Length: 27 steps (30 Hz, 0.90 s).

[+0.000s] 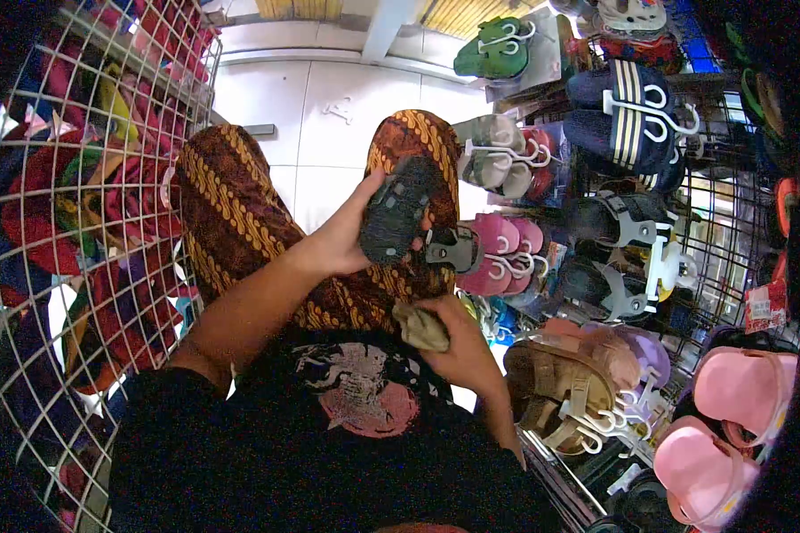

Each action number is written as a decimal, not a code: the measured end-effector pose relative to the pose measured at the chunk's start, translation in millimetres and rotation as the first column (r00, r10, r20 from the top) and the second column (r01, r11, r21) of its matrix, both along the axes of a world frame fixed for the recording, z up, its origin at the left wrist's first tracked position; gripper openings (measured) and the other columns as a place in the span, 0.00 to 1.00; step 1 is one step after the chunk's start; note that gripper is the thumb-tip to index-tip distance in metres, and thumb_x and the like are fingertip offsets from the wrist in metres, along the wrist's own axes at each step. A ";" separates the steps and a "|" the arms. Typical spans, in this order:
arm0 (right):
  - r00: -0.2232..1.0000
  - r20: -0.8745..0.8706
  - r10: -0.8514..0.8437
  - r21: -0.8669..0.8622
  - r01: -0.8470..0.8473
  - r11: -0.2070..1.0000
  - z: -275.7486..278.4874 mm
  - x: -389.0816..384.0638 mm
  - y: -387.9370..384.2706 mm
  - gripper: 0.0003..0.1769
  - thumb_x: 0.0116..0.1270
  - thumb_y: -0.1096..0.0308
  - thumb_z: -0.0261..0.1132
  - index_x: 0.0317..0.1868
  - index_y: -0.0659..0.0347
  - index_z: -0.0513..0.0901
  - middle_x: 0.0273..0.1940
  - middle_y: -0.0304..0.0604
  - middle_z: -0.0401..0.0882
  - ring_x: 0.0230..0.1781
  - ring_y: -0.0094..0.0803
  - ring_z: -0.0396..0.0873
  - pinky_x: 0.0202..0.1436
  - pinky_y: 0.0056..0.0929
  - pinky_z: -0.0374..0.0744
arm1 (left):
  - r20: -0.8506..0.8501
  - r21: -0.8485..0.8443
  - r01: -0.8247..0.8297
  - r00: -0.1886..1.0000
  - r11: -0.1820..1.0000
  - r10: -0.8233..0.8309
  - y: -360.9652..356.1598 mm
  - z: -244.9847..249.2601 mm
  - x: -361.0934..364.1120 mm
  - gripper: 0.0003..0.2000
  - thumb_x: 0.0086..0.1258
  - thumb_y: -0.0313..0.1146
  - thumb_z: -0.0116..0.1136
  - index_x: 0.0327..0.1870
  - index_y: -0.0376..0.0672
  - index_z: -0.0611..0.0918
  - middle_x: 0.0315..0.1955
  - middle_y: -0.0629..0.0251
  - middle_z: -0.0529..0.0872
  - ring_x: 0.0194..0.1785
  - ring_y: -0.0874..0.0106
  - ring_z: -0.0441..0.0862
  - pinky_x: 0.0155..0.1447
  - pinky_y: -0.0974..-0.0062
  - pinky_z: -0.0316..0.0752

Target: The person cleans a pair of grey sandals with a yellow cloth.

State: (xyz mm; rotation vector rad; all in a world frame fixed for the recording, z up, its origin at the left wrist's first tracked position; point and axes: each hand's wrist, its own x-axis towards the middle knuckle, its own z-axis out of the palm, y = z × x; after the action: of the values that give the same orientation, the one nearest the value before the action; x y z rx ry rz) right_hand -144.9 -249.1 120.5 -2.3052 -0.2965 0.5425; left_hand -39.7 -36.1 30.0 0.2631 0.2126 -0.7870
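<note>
My left hand (351, 233) grips a black sandal (396, 211) above my knee, its dark sole turned towards me. A grey strap (453, 249) with a round fastener sticks out at the sandal's right side. Lower down, near my lap, my right hand (458, 342) is closed on a crumpled beige cloth (422, 327). The cloth is apart from the sandal. Some fingers of my left hand are hidden behind the sole.
A white wire grid (89, 191) with colourful goods behind it stands close on my left. On my right hang navy striped slides (627, 115), pink sandals (498, 253), brown sandals (560, 386) and pink clogs (742, 391). A white hanger (338, 108) lies on the tiled floor (333, 80).
</note>
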 end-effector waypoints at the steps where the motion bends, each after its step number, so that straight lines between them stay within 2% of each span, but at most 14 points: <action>1: 0.999 -0.017 0.048 0.049 -0.047 0.998 15.8 6.1 1.4 0.27 0.50 0.76 0.69 0.55 0.62 0.81 0.45 0.51 0.80 0.46 0.47 0.80 0.52 0.37 0.77 | 0.028 0.036 0.005 1.000 0.999 -0.006 -0.4 -1.7 -3.2 0.30 0.77 0.63 0.42 0.60 0.44 0.77 0.44 0.58 0.86 0.40 0.65 0.87 0.42 0.68 0.85; 2: 0.995 -0.027 0.095 0.098 -0.092 0.991 32.6 14.8 3.3 0.28 0.50 0.76 0.69 0.56 0.61 0.81 0.46 0.51 0.80 0.47 0.47 0.80 0.53 0.37 0.77 | 0.062 0.072 0.010 0.998 0.997 -0.014 -1.6 -3.5 -4.0 0.29 0.78 0.62 0.43 0.60 0.44 0.77 0.44 0.58 0.86 0.41 0.65 0.87 0.42 0.68 0.85; 3: 0.993 -0.093 0.069 0.132 -0.056 0.990 52.5 25.4 6.8 0.32 0.49 0.77 0.69 0.60 0.60 0.80 0.47 0.51 0.81 0.47 0.47 0.81 0.56 0.38 0.77 | 0.049 0.062 0.008 0.999 0.998 -0.011 -3.6 -6.9 -4.7 0.28 0.78 0.60 0.45 0.60 0.44 0.77 0.44 0.59 0.86 0.41 0.65 0.87 0.43 0.68 0.85; 4: 0.998 -0.057 -0.019 0.139 0.027 0.990 64.1 30.4 11.1 0.33 0.51 0.77 0.69 0.62 0.60 0.79 0.47 0.51 0.82 0.46 0.47 0.82 0.55 0.38 0.77 | 0.034 0.050 0.007 0.999 0.999 -0.009 -7.4 -11.7 -6.7 0.26 0.78 0.59 0.46 0.59 0.44 0.77 0.44 0.59 0.86 0.42 0.66 0.87 0.44 0.67 0.85; 6: 0.976 0.178 -0.127 0.018 0.126 0.992 65.6 43.4 26.4 0.30 0.54 0.76 0.70 0.61 0.59 0.79 0.49 0.50 0.82 0.49 0.48 0.81 0.56 0.41 0.76 | -0.009 0.036 -0.006 1.000 0.999 0.007 -15.7 -18.0 -7.7 0.25 0.78 0.56 0.49 0.59 0.43 0.78 0.45 0.60 0.86 0.43 0.67 0.86 0.46 0.68 0.85; 8: 0.801 0.595 0.059 -0.267 0.128 0.955 44.8 55.1 38.9 0.29 0.56 0.74 0.70 0.61 0.57 0.79 0.50 0.49 0.82 0.52 0.50 0.79 0.59 0.44 0.74 | -0.064 0.037 -0.033 0.997 0.999 0.035 -21.0 -19.4 -4.9 0.23 0.78 0.54 0.50 0.59 0.43 0.78 0.46 0.61 0.86 0.44 0.68 0.86 0.47 0.69 0.85; 9: 0.775 0.629 0.066 -0.258 0.128 0.958 29.7 60.1 44.5 0.30 0.54 0.74 0.71 0.61 0.56 0.79 0.51 0.48 0.81 0.56 0.50 0.76 0.63 0.47 0.70 | -0.133 0.090 -0.048 0.989 0.995 0.060 -19.6 -9.6 -5.4 0.21 0.79 0.53 0.50 0.57 0.43 0.79 0.45 0.63 0.87 0.43 0.71 0.87 0.49 0.71 0.84; 12: 0.770 0.621 0.147 -0.367 0.120 0.922 -9.0 68.0 50.9 0.30 0.53 0.75 0.69 0.60 0.57 0.79 0.53 0.48 0.80 0.59 0.50 0.74 0.64 0.45 0.69 | -0.200 0.077 -0.017 0.979 0.997 0.032 -13.5 -10.5 -7.0 0.20 0.78 0.51 0.51 0.55 0.44 0.81 0.42 0.64 0.88 0.41 0.72 0.87 0.48 0.73 0.85; 16: 0.775 0.632 -0.019 -0.258 0.233 0.938 -22.3 93.3 45.9 0.33 0.51 0.77 0.64 0.62 0.57 0.79 0.55 0.49 0.79 0.58 0.50 0.74 0.65 0.47 0.68 | -0.056 0.074 -0.070 0.996 0.995 0.075 -21.1 -17.8 -5.8 0.20 0.76 0.51 0.54 0.56 0.44 0.81 0.40 0.67 0.89 0.39 0.72 0.87 0.44 0.71 0.85; 19: 0.781 0.619 0.084 -0.285 0.123 0.951 -11.3 74.0 53.5 0.31 0.51 0.78 0.63 0.61 0.59 0.79 0.56 0.49 0.80 0.58 0.51 0.74 0.65 0.47 0.69 | 0.006 0.316 -0.264 0.961 0.911 0.276 -19.8 2.5 -18.4 0.21 0.76 0.52 0.53 0.56 0.44 0.81 0.41 0.66 0.88 0.39 0.73 0.87 0.40 0.70 0.85; 21: 0.774 0.617 0.140 -0.311 0.076 0.947 -9.3 70.6 57.7 0.30 0.51 0.78 0.63 0.59 0.60 0.80 0.55 0.50 0.80 0.56 0.52 0.75 0.63 0.48 0.70 | -0.016 0.319 -0.204 0.975 0.926 0.221 -13.0 13.6 -11.8 0.22 0.75 0.53 0.54 0.55 0.43 0.81 0.42 0.66 0.88 0.40 0.73 0.87 0.43 0.69 0.85; 24: 0.767 0.636 -0.088 -0.141 0.228 0.964 -30.1 95.2 39.4 0.31 0.49 0.77 0.65 0.58 0.59 0.80 0.54 0.51 0.81 0.55 0.51 0.75 0.62 0.48 0.70 | 0.032 0.195 -0.016 0.999 0.981 0.010 -9.9 -1.9 -9.2 0.23 0.74 0.53 0.55 0.55 0.41 0.80 0.42 0.66 0.88 0.41 0.71 0.86 0.51 0.68 0.83; 25: 0.790 0.588 -0.175 -0.114 0.294 0.949 -26.4 95.3 41.0 0.29 0.50 0.78 0.64 0.57 0.59 0.81 0.52 0.51 0.81 0.54 0.52 0.76 0.60 0.47 0.71 | 0.031 0.193 0.012 0.999 0.981 -0.018 -12.5 -7.9 -7.4 0.22 0.74 0.53 0.55 0.53 0.41 0.81 0.40 0.65 0.88 0.39 0.71 0.86 0.49 0.70 0.84; 27: 0.817 0.576 -0.006 -0.198 0.147 0.969 -14.6 84.9 48.5 0.29 0.51 0.79 0.63 0.58 0.59 0.80 0.51 0.51 0.81 0.53 0.52 0.76 0.59 0.46 0.71 | -0.107 0.112 -0.018 0.994 0.994 0.030 -15.9 -14.8 -3.8 0.22 0.75 0.54 0.54 0.52 0.42 0.81 0.37 0.66 0.87 0.37 0.72 0.86 0.41 0.72 0.84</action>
State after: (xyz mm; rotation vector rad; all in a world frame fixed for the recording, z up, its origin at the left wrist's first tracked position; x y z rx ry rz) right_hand -60.0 -200.7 105.9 -2.6614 -0.4384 -0.1950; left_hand -43.5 -52.0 15.2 0.3219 0.3622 -0.7670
